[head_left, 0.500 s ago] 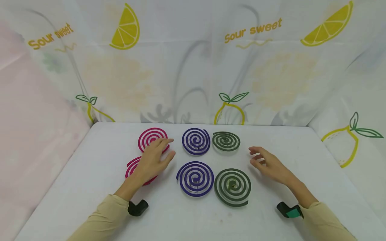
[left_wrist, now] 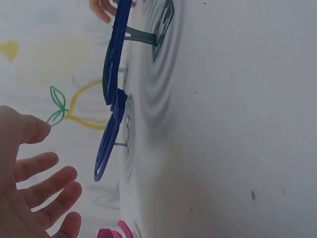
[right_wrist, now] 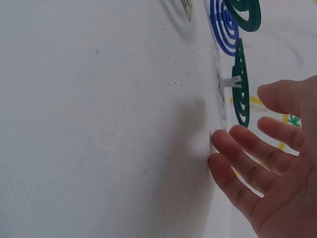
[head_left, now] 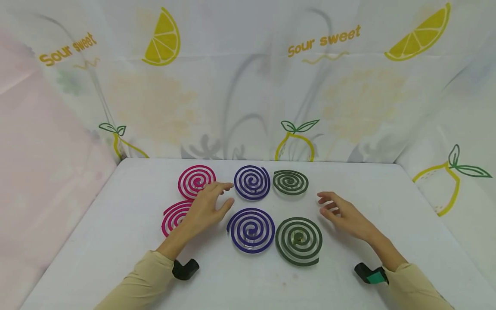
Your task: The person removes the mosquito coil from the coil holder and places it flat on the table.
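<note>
Six... several mosquito coils stand raised on small metal stands, in pairs by colour. My left hand (head_left: 206,208) hovers with loosely spread fingers between the front pink coil (head_left: 170,218), which it partly covers, and the back blue coil (head_left: 252,182). Behind it is the back pink coil (head_left: 196,181); to its right lies the front blue coil (head_left: 251,230). Holding nothing, my right hand (head_left: 346,217) hangs in relaxed form to the right of the back green coil (head_left: 290,181) and front green coil (head_left: 298,241). In the left wrist view, a stand (left_wrist: 143,35) shows beneath a blue coil.
A white table (head_left: 248,288) carries the coils. Behind it hangs a cloth (head_left: 232,77) printed with lemons, and pale cloth covers the sides. Black wrist devices (head_left: 186,269) sit under both forearms, close above the table.
My left hand has shifted a little to the right, away from the pink coils and toward the blue ones. My right hand has hardly moved. The coils stay where they were.
</note>
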`<state>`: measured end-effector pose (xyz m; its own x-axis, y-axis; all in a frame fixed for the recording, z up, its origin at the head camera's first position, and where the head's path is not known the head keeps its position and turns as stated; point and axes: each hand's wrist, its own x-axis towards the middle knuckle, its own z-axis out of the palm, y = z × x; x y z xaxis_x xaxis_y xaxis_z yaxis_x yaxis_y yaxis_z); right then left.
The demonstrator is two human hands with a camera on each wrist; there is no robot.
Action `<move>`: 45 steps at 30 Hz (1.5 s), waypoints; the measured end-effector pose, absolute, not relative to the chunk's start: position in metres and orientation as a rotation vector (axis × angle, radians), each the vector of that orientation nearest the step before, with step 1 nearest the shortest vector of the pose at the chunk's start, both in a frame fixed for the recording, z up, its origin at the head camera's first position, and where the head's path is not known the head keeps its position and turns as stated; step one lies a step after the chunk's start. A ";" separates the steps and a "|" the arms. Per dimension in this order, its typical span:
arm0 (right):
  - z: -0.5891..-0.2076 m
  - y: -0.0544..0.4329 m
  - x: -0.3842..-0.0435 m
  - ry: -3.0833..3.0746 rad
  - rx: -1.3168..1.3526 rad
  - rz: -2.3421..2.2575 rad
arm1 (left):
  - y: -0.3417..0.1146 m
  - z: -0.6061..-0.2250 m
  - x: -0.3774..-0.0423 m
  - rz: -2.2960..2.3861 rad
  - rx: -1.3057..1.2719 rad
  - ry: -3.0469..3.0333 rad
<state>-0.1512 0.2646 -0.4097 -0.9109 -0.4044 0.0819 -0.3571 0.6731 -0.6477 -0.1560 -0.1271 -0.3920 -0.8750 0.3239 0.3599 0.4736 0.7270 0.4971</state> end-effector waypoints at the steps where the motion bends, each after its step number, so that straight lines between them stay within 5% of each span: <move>1: -0.410 0.264 -0.151 2.807 -0.639 -1.068 | -0.126 -0.392 -0.156 -0.875 -0.638 -2.682; 45: -0.405 0.239 -0.129 2.375 -0.679 -1.312 | -0.088 -0.387 -0.146 -1.043 -0.813 -2.671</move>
